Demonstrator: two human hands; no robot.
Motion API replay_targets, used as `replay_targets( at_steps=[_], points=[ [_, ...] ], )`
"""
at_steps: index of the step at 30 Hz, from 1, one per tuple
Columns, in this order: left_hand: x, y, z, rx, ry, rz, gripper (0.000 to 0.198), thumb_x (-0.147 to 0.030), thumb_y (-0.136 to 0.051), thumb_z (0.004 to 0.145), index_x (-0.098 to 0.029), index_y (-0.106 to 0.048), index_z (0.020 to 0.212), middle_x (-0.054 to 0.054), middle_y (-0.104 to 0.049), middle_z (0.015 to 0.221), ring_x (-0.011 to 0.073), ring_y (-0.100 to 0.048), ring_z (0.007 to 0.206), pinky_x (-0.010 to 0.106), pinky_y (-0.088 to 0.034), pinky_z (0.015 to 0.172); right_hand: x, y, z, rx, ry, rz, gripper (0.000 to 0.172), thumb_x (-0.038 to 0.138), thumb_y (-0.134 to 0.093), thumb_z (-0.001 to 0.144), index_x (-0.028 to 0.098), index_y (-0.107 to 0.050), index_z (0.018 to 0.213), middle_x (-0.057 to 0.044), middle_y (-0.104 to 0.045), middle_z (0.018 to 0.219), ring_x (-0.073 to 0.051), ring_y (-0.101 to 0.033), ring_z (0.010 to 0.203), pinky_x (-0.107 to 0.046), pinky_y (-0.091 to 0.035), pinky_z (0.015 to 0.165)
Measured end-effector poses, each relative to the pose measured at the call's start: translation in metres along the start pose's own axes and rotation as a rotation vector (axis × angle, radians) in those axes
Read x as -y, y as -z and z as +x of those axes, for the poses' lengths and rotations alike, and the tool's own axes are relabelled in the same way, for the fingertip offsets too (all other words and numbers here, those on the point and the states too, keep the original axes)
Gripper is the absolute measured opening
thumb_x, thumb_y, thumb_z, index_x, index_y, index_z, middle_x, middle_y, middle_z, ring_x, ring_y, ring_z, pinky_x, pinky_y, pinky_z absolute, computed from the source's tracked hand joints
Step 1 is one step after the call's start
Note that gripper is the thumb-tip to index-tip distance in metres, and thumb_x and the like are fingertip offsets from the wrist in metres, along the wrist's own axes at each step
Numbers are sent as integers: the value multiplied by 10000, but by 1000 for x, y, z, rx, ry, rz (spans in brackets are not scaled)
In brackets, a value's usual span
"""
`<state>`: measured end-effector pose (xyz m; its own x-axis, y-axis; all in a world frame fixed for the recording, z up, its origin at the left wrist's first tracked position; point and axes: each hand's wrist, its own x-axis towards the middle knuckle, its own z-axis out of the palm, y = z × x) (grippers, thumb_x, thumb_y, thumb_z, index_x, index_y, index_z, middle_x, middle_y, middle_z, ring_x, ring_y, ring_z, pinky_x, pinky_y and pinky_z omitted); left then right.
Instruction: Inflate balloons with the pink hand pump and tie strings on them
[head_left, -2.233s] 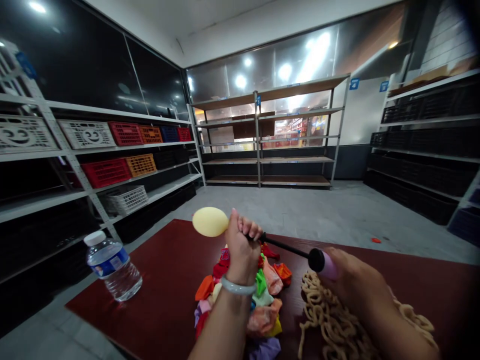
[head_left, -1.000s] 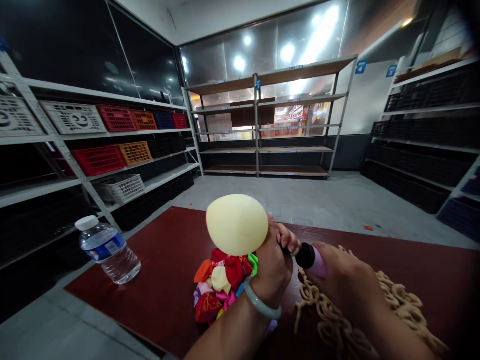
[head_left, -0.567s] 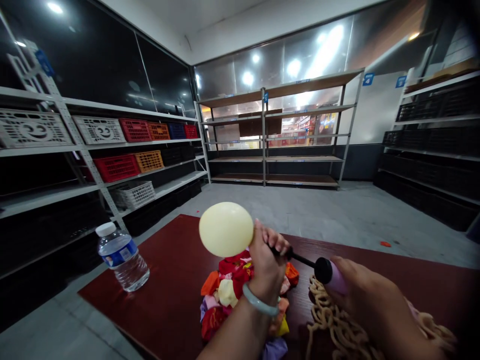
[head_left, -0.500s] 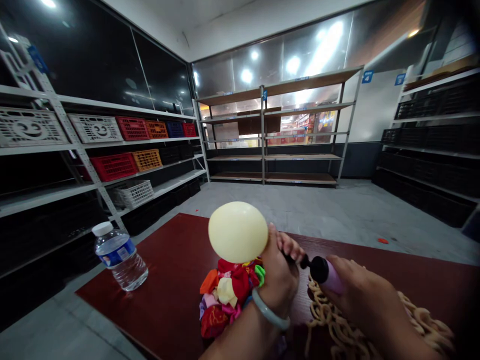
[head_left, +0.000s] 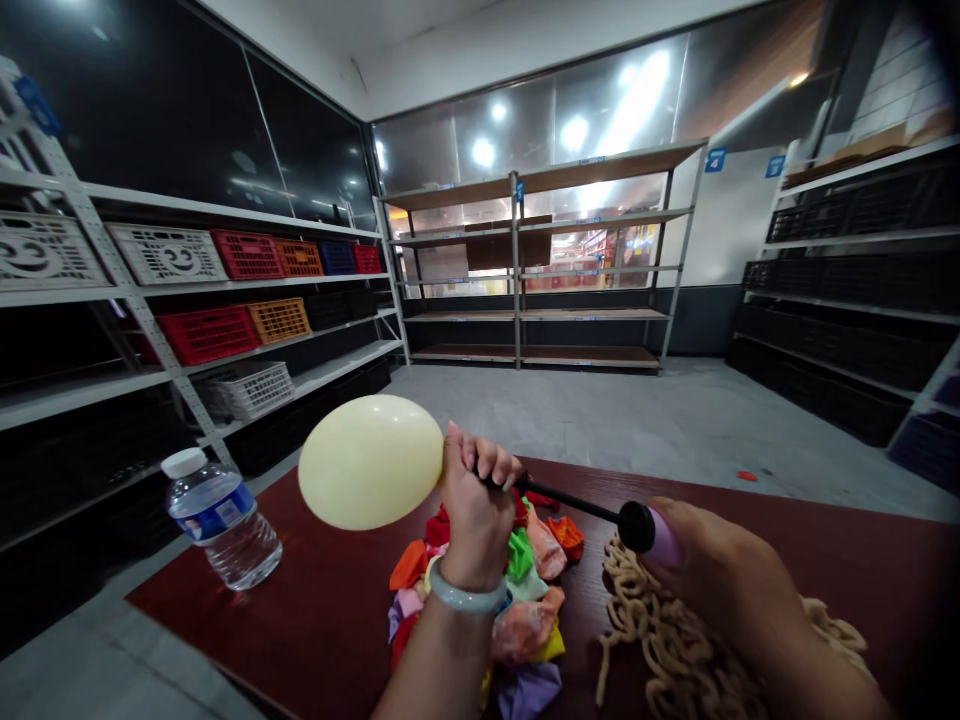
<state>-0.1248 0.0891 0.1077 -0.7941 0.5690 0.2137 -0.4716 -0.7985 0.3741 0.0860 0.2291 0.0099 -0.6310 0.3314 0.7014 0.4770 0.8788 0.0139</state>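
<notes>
A pale yellow, partly inflated balloon (head_left: 371,462) sticks out to the left of my left hand (head_left: 480,500). The fingers of that hand are wrapped round the balloon's neck and the black end of a hand balloon pump (head_left: 574,502); the neck itself is hidden. My right hand (head_left: 716,560) grips the pump's light purple body, with its black collar showing. A long black rod spans the gap between my hands. Under my left forearm lies a pile of colourful uninflated balloons (head_left: 525,625). Below my right hand sits a heap of tan, curly, rope-like pieces (head_left: 660,640).
A water bottle (head_left: 221,520) with a white cap stands on the left of the dark red table (head_left: 300,620). Shelves with crates (head_left: 210,335) line the left wall, and a metal rack (head_left: 517,270) stands at the back. Black crates (head_left: 847,325) fill shelves on the right.
My left hand has moved left with the balloon, away from my right hand. More of the pump's rod now shows between them, and the balloon looks longer. The view has shifted slightly right.
</notes>
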Motion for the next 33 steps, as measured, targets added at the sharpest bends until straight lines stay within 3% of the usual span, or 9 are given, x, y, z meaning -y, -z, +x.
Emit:
replay_targets(
  at_steps=[3, 9, 11, 14, 20, 23, 26, 33],
  points=[
    [8, 3, 1, -46, 34, -23, 461, -413, -560, 920, -194, -285, 622, -70, -285, 442, 75, -270, 360, 234, -197, 409, -3, -4, -2, 75, 16, -84, 417, 472, -599, 795, 220, -618, 1126, -97, -718, 1032, -257, -685, 804, -358, -521, 647],
    [74, 3, -37, 26, 208, 6, 496, -502, -594, 881, -191, -330, 599, -59, -324, 467, 76, -297, 388, 236, -246, 417, 19, -3, -4, 145, 21, -103, 419, 499, -598, 820, 205, -610, 1117, -90, -707, 953, -231, -671, 777, -338, -495, 664],
    [87, 3, -46, 30, 241, 12, 512, -525, -595, 873, -188, -334, 590, -57, -328, 470, 74, -306, 392, 234, -259, 423, 26, 1, -3, 141, 16, -86, 388, 479, -592, 829, 205, -618, 1102, -90, -707, 919, -233, -673, 771, -329, -485, 641],
    [82, 0, -47, 55, 243, 20, 514, -523, -588, 878, -190, -330, 583, -56, -326, 469, 80, -317, 392, 240, -278, 427, 28, 4, 0, 121, 10, -78, 395, 473, -600, 817, 198, -628, 1099, -98, -709, 896, -246, -675, 764, -341, -493, 638],
    [14, -6, -19, 83, 60, 45, 465, -411, -570, 911, -198, -313, 587, -62, -290, 440, 87, -297, 366, 252, -256, 420, 6, 7, 6, 51, 89, -43, 390, 406, -626, 787, 186, -632, 1109, -110, -720, 1011, -236, -689, 823, -333, -526, 686],
    [-7, -3, -4, 41, -24, 31, 475, -405, -541, 924, -199, -272, 591, -61, -272, 437, 91, -287, 359, 254, -234, 416, -3, 9, 6, 74, 65, -35, 389, 364, -633, 768, 190, -632, 1116, -106, -720, 1040, -231, -690, 842, -315, -521, 658],
    [1, 1, 0, 1, -14, 12, 470, -409, -537, 924, -201, -265, 601, -65, -263, 438, 89, -273, 357, 252, -224, 414, -5, 7, 5, 80, 51, -55, 390, 354, -627, 764, 179, -627, 1113, -114, -721, 1030, -236, -688, 804, -333, -516, 647],
    [74, 0, -43, 38, 198, 16, 454, -442, -584, 898, -198, -319, 622, -58, -339, 484, 89, -328, 404, 249, -285, 439, 18, 7, 2, 159, 15, -28, 369, 442, -601, 812, 195, -617, 1085, -92, -708, 921, -242, -663, 793, -346, -479, 673]
  ],
)
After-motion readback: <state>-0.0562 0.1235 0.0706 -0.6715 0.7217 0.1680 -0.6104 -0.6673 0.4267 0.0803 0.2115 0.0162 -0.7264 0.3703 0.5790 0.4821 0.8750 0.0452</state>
